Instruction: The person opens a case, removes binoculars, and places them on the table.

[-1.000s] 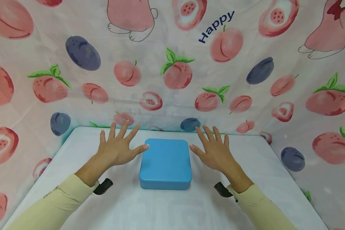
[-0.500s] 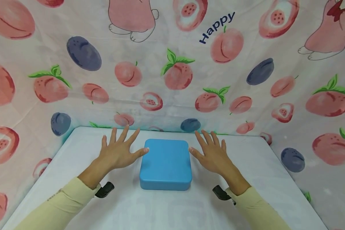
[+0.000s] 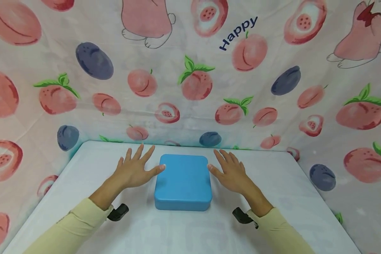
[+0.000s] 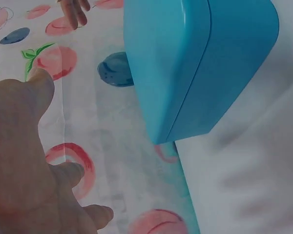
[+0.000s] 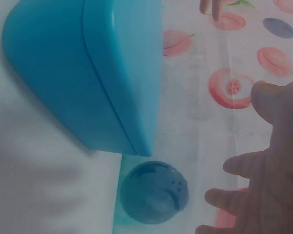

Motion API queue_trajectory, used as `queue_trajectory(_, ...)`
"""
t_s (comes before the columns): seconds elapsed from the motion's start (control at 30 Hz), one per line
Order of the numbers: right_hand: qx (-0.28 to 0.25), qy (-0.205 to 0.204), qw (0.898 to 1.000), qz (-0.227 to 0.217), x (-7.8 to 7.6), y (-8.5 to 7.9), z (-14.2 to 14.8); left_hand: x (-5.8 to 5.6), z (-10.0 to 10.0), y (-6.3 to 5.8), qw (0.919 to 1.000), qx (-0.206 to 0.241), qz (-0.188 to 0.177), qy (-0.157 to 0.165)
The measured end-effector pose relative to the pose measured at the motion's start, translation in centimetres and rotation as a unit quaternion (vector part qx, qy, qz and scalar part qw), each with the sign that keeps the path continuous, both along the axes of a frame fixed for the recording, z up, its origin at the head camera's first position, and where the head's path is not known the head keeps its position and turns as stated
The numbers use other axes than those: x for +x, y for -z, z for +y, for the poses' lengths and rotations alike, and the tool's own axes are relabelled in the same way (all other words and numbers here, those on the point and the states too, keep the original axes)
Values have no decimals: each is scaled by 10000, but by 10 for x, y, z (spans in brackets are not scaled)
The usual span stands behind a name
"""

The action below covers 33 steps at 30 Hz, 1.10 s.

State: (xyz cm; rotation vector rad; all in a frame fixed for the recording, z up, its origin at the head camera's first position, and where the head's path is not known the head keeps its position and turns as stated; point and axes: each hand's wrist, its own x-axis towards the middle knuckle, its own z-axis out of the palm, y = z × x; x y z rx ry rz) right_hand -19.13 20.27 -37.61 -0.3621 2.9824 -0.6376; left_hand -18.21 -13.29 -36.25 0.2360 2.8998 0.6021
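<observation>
A blue square box (image 3: 183, 180) with rounded corners lies on the white table, its lid seam showing in the left wrist view on the box's side (image 4: 205, 63). My left hand (image 3: 131, 172) is spread to the left of the box, thumb tip overlapping its upper left edge in the head view. On the other side, my right hand (image 3: 232, 173) has straight fingers pointing forward, with the thumb close to the box's right edge. Both wrist views show a gap between the hand and the box. Neither hand holds anything.
The white table (image 3: 184, 233) ends at a hanging cloth (image 3: 165, 63) printed with peaches and plums, which rises behind and along both sides. A black wrist camera (image 3: 118, 212) sits on the left sleeve, and another wrist camera (image 3: 242, 216) on the right.
Both hands have moved slightly down and nearer the body in the head view, their fingertips lower against the table's back edge. The right hand has shifted a little left. The box stays in place.
</observation>
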Motion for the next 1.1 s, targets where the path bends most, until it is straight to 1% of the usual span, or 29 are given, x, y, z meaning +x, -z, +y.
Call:
queue_trajectory(0.1,-366,-72,9991,-192,0,4,1,0,1,3,9994,326,-126,76)
queue_trajectory(0.2,-885,-144,9946,-529,-1,7,1,-1,0,6,9946,911,-481,127)
queue_trajectory(0.3,-1447,-87,9845,-984,0,9,-1,-1,-2,8,9828,1551,-996,84)
queue_trajectory(0.37,-1831,35,9745,-1293,1,9,-2,-2,-2,8,9727,1928,-1290,40)
queue_trajectory(0.43,-2202,107,9633,-1532,2,10,-3,-3,-2,10,9605,2347,-1493,-9)
queue_trajectory(0.5,-2607,182,9498,-1721,3,11,-4,-4,-3,11,9445,2831,-1664,-53)
queue_trajectory(0.53,-2793,239,9432,-1785,3,11,-4,-4,-4,11,9344,3101,-1751,-88)
queue_trajectory(0.63,-3301,376,9240,-1893,3,15,-3,-5,-6,14,8984,3894,-2012,-273)
queue_trajectory(0.73,-3816,644,9006,-1979,2,17,-2,-5,-6,17,8561,4630,-2205,-645)
queue_trajectory(0.77,-3975,735,8925,-2000,1,18,-1,-6,-6,18,8436,4827,-2225,-764)
queue_trajectory(0.83,-4206,906,8802,-2002,1,19,-2,-7,-5,20,8234,5131,-2211,-996)
queue_trajectory(0.87,-4267,993,8765,-1996,1,19,-2,-8,-5,21,8163,5235,-2178,-1103)
queue_trajectory(0.9,-4285,1057,8750,-1992,1,20,-3,-8,-4,23,8136,5271,-2141,-1201)
queue_trajectory(0.93,-4274,1112,8750,-1984,1,21,-5,-9,-3,25,8142,5259,-2099,-1284)
queue_trajectory(0.97,-4228,1138,8770,-1979,1,23,-6,-9,-2,27,8167,5214,-2060,-1370)
queue_trajectory(1.1,-3883,1307,8926,-1882,1,30,-15,-8,4,35,8335,4895,-1977,-1630)
